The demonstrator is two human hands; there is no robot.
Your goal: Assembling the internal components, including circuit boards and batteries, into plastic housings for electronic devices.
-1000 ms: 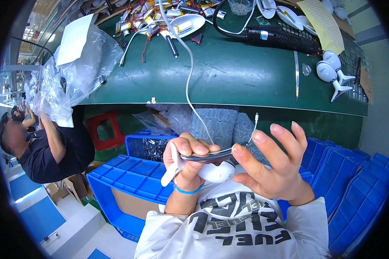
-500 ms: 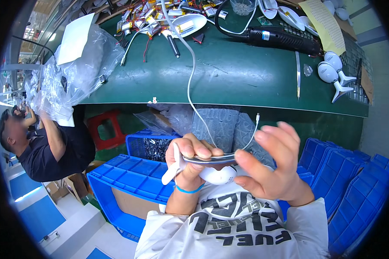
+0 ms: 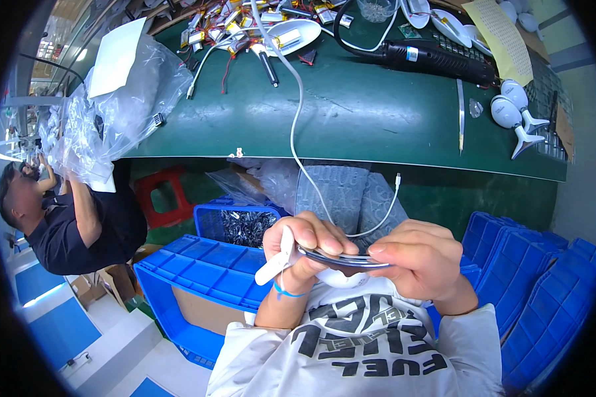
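White dark-rimmed device [image 3: 343,261] is being held in a two-handed grip, left hand [image 3: 313,233] staying clamped, right hand [image 3: 425,257] narrowed from spread to pinch.

The head fisheye is looking down from close above, framing green table [image 3: 351,126] at top, shirt [image 3: 371,317] at bottom.
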